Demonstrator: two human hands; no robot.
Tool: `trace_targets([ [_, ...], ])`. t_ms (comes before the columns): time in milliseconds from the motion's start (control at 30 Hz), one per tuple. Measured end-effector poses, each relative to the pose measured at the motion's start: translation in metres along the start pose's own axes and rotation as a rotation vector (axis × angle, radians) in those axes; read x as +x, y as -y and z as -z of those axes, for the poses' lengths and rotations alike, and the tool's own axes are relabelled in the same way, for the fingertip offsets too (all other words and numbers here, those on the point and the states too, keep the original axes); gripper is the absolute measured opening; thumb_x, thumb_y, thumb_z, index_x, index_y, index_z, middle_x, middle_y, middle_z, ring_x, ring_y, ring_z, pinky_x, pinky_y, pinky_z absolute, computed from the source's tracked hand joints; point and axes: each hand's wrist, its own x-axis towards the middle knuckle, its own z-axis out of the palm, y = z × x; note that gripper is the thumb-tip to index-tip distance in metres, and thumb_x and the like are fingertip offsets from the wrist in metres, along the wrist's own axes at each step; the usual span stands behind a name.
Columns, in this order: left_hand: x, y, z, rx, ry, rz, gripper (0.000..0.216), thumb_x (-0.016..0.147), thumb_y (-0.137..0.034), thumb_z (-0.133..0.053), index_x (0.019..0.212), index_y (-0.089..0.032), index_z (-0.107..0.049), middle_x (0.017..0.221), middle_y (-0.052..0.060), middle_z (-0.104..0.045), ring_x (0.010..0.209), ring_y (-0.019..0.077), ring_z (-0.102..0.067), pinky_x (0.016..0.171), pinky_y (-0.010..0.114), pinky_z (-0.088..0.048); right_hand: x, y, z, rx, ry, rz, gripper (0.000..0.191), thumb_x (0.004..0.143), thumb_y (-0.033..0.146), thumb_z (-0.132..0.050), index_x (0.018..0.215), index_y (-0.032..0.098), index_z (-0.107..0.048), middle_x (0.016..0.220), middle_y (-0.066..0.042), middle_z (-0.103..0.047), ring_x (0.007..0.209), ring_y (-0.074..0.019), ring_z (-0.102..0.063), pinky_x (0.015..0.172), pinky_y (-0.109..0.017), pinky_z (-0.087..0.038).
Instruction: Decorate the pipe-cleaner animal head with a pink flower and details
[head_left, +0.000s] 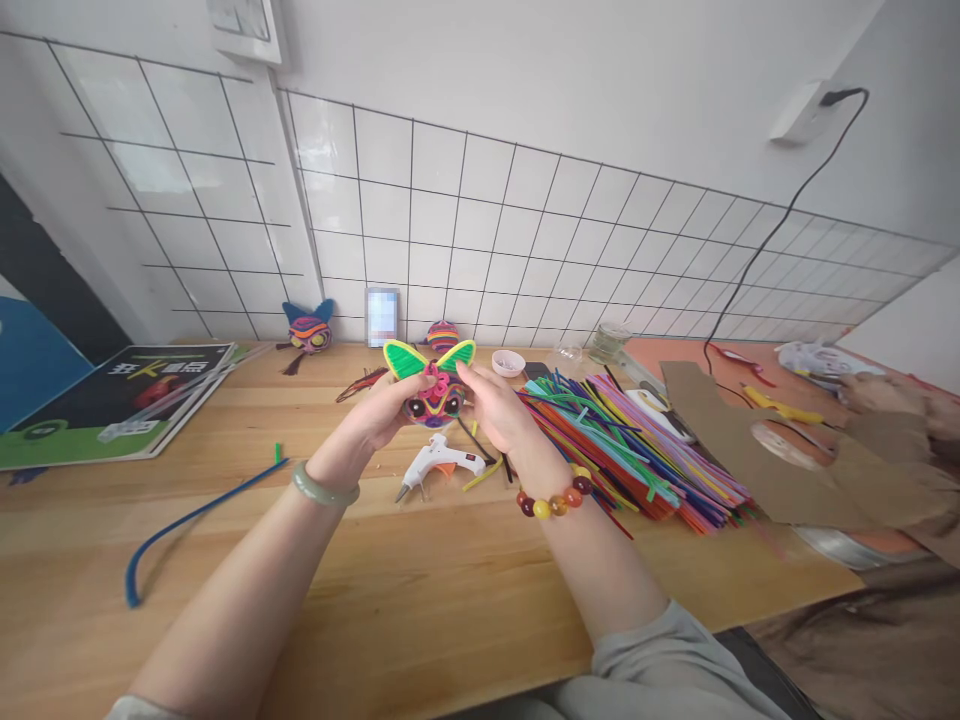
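Observation:
Between my two hands is a pipe-cleaner animal head (435, 408) with striped colours, dark round eyes and a pink knot on its forehead. Its two large ears (406, 362) are green with yellow edges. My left hand (384, 408) grips it from the left, thumb by the pink knot. On the other side my right hand (491, 402) closes round its right edge, thumb against the base of the right ear. Just below, on the table, lies a white hot glue gun (439, 462) with its nozzle pointing down-left.
Many coloured pipe cleaners (637, 450) lie right of my hands, beside cardboard (720, 440). A blue pipe cleaner (202, 510) and a magazine (120, 395) are on the left. Along the wall stand a blue-eared head (309, 330), a phone (382, 318), a striped ball (442, 335) and a pink bowl (508, 363).

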Motion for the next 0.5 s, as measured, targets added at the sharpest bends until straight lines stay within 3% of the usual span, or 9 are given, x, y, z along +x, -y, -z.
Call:
trace_targets([
  [133, 0.002, 0.001, 0.004, -0.054, -0.015, 0.033, 0.026, 0.069, -0.029, -0.076, 0.089, -0.014, -0.07, 0.086, 0.008, -0.073, 0.072, 0.0191, -0.066, 0.065, 0.03, -0.056, 0.001, 0.005, 0.004, 0.022, 0.009, -0.031, 0.033, 0.081, 0.048, -0.065, 0.102, 0.023, -0.063, 0.102, -0.002, -0.068, 0.074, -0.0121, -0.06, 0.063, -0.024, -0.046],
  [267, 0.005, -0.001, 0.009, -0.189, -0.039, 0.115, 0.026, 0.076, -0.028, -0.067, 0.099, -0.014, -0.069, 0.101, 0.012, -0.073, 0.085, 0.0242, -0.068, 0.073, 0.038, -0.059, 0.009, 0.005, 0.017, -0.049, -0.138, -0.071, 0.042, 0.086, 0.046, -0.058, 0.123, 0.025, -0.055, 0.121, -0.007, -0.063, 0.085, -0.015, -0.065, 0.07, -0.028, -0.05],
  [367, 0.007, -0.004, 0.012, -0.293, -0.09, 0.131, 0.024, 0.079, -0.027, -0.064, 0.101, -0.016, -0.067, 0.1, 0.012, -0.073, 0.088, 0.0269, -0.069, 0.074, 0.044, -0.06, 0.015, 0.002, 0.031, -0.429, -0.211, -0.055, 0.051, 0.087, 0.045, -0.058, 0.132, 0.023, -0.049, 0.124, -0.009, -0.062, 0.1, -0.0178, -0.065, 0.079, -0.03, -0.05],
  [433, 0.008, -0.005, 0.013, -0.337, -0.142, 0.128, 0.021, 0.08, -0.026, -0.062, 0.098, -0.016, -0.066, 0.096, 0.012, -0.073, 0.086, 0.0283, -0.07, 0.072, 0.047, -0.06, 0.015, -0.001, 0.038, -0.834, -0.153, -0.091, 0.05, 0.086, 0.041, -0.059, 0.13, 0.019, -0.052, 0.117, -0.01, -0.066, 0.103, -0.0191, -0.063, 0.081, -0.029, -0.048],
  [500, 0.009, -0.005, 0.014, -0.366, -0.188, 0.122, 0.019, 0.08, -0.025, -0.062, 0.097, -0.016, -0.065, 0.096, 0.012, -0.072, 0.085, 0.0295, -0.07, 0.071, 0.049, -0.06, 0.013, -0.004, 0.043, -1.124, -0.048, -0.163, 0.036, 0.082, 0.036, -0.063, 0.112, 0.015, -0.064, 0.099, -0.009, -0.07, 0.093, -0.0201, -0.064, 0.075, -0.028, -0.047],
])
